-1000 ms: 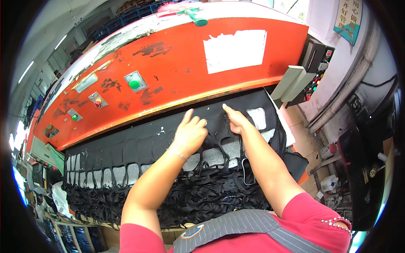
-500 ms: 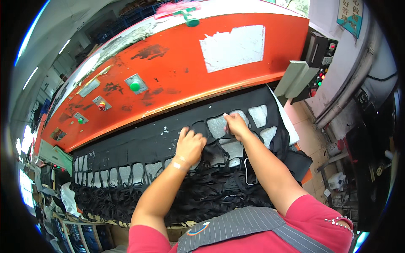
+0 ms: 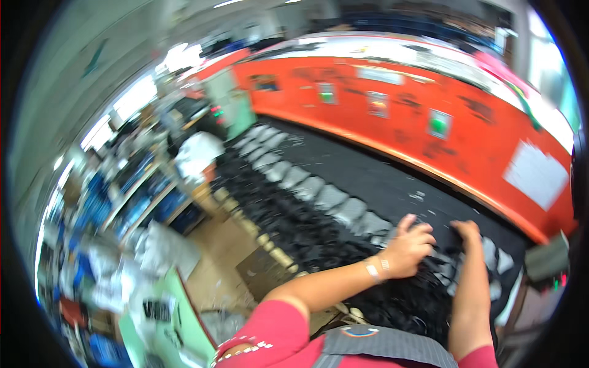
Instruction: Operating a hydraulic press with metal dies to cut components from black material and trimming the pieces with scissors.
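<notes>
A long black sheet [image 3: 362,159] lies along the front of an orange machine, with a row of grey rounded shapes [image 3: 332,197] framed by its black strips. Tangled black strips [image 3: 288,214] are heaped along the near edge. My left hand [image 3: 410,250], with a pale band at the wrist, is over the sheet, its fingers loosely bent and apart, with nothing visible in them. To its right, my right hand [image 3: 469,233] is at the sheet with fingers pressed together. Blur hides whatever they may hold.
The orange machine [image 3: 282,92] has green and red buttons on its front and a white sheet [image 3: 537,175] stuck to it. A pale green box [image 3: 236,104] stands at its far end. Shelves with blue stacks [image 3: 147,196], white bags [image 3: 162,248] and a light green panel [image 3: 175,313] are on the left.
The view has swung left, bringing the shelves and the machine's far end into sight. My left hand's fingers have loosened from the black material. My right hand stays near the sheet's right part.
</notes>
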A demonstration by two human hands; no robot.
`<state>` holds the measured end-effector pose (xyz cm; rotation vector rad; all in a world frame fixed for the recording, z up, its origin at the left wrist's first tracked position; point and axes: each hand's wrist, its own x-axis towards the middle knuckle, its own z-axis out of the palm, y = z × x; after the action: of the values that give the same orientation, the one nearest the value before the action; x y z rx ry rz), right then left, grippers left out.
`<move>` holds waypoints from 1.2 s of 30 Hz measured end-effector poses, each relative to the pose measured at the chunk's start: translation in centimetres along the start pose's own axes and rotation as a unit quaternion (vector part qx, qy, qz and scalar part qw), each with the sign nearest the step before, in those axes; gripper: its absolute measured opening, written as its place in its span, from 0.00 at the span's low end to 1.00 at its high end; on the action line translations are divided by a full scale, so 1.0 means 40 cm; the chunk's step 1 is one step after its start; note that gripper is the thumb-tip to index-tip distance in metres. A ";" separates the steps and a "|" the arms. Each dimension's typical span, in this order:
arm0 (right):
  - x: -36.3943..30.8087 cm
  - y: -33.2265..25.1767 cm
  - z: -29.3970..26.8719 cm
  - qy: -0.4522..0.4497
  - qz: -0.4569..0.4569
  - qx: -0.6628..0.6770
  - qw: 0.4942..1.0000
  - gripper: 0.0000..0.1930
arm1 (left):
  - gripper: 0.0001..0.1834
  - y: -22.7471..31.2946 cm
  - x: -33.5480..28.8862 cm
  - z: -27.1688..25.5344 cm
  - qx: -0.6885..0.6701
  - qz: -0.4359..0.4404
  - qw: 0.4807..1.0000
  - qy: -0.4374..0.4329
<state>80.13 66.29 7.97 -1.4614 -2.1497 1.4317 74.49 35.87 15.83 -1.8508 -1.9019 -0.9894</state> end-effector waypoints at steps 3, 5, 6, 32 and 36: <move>0.030 0.031 -0.028 -0.002 -0.026 0.001 1.000 0.15 | 0.18 0.034 0.032 0.018 -0.194 -0.182 0.962 -0.066; 0.028 0.029 -0.006 -0.033 -0.022 0.018 0.999 0.13 | 0.20 0.031 0.043 0.006 -0.336 -0.274 0.899 -0.061; 0.027 0.030 -0.004 -0.076 0.007 0.138 0.988 0.12 | 0.21 0.028 0.052 0.015 -0.413 -0.300 0.859 -0.039; 0.110 0.013 0.099 -0.247 0.041 0.481 0.840 0.11 | 0.23 -0.242 -0.004 -0.012 -0.337 -0.037 0.941 0.019; 0.117 -0.026 0.159 0.316 -0.213 -0.242 0.892 0.24 | 0.36 -0.441 -0.012 -0.204 -0.197 -0.073 0.977 0.028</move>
<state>73.32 66.09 3.85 -1.2193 -2.2345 0.2146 55.59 31.44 16.77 -1.8737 -1.9375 -1.5468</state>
